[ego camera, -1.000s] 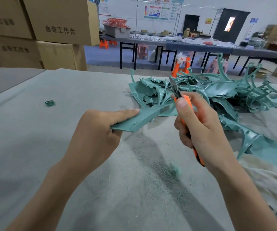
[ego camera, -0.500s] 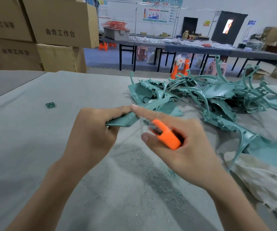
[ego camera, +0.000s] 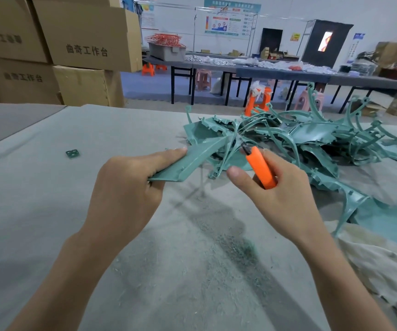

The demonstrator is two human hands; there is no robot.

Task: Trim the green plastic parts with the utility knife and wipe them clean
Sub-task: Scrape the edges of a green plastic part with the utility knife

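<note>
A grey felt-like cover lies over the work table, and nearest the camera it is dusted with fine green plastic shavings, thickest in a dark streak on the near side of the heap of green plastic parts. A crumpled off-white cloth lies at the heap's near right edge.

On the near left side of the heap, the person's left hand grips one green plastic part, a flat, matte, tapering panel with a raised rim. The thumb lies straight along its top and the fingers are curled beneath. The right hand is apart from the left, its fingers wrapped round the smooth orange handle of a utility knife and its thumb stretched free. The knife's dark tip points at the heap, just beside the far end of the held part; whether they touch cannot be told.

The heap itself is a tangle of curved ribs, hooked arms and shell-like panels. Well to its left a small square green piece lies alone on the cover.

Beyond the heap's left side stand stacked brown cardboard boxes printed "曲奇工作台". Behind the heap are an orange plastic stool, long dark tables, a grey bin heaped with red-orange pieces, and a wall chart too small to read.
</note>
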